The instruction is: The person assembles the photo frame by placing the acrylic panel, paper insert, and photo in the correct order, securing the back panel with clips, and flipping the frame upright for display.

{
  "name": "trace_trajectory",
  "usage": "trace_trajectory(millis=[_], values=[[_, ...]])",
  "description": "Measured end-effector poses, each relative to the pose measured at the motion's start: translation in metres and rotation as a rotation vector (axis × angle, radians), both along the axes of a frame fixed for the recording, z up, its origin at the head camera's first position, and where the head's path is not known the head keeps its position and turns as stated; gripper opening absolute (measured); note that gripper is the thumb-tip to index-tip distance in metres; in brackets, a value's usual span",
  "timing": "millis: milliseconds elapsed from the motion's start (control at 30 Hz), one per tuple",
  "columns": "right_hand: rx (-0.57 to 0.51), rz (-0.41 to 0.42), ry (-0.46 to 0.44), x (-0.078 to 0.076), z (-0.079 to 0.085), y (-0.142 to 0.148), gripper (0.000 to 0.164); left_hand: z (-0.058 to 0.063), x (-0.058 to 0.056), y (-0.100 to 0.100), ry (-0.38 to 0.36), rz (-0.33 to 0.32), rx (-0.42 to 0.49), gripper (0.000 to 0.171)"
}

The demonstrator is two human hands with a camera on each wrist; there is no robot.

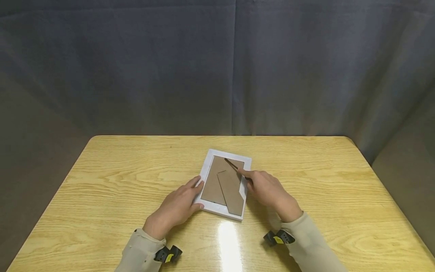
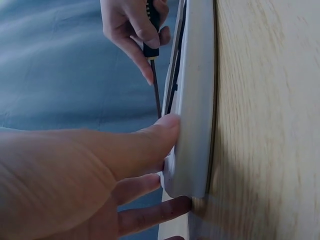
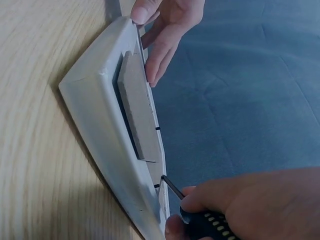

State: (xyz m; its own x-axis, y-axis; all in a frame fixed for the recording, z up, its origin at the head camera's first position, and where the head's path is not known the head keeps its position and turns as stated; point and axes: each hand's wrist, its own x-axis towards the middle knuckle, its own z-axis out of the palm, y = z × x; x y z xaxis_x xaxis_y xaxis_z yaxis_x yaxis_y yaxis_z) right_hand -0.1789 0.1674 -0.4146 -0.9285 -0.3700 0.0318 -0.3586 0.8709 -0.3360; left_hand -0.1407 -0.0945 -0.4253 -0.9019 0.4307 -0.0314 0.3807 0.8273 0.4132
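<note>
A white picture frame (image 1: 221, 210) lies face down on the table, its brown backing board (image 1: 211, 187) and angled stand flap (image 1: 232, 192) showing. My left hand (image 1: 176, 206) holds the frame's near-left corner, thumb along the near edge and fingers at the left side. In my right hand (image 1: 266, 187) is a screwdriver (image 3: 173, 187) with a dark, yellow-dotted handle. Its shaft slants over the far right part of the backing, the tip near the board's edge by a small black tab (image 3: 157, 186). The right wrist view shows a second black tab (image 3: 158, 128).
The light wooden table (image 1: 119, 181) extends on all sides of the frame. A dark grey curtain (image 1: 170, 75) hangs behind its far edge. Each sleeved wrist bears a black camera mount (image 1: 168, 254).
</note>
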Motion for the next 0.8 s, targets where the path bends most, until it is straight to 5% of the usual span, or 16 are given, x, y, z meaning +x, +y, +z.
trace_trajectory(millis=[800], values=[[-0.039, -0.014, -0.03, 0.0003, 0.0086, 0.0053, 0.045, 0.0015, 0.002, -0.0027, -0.007, -0.034, -0.009, 0.07]])
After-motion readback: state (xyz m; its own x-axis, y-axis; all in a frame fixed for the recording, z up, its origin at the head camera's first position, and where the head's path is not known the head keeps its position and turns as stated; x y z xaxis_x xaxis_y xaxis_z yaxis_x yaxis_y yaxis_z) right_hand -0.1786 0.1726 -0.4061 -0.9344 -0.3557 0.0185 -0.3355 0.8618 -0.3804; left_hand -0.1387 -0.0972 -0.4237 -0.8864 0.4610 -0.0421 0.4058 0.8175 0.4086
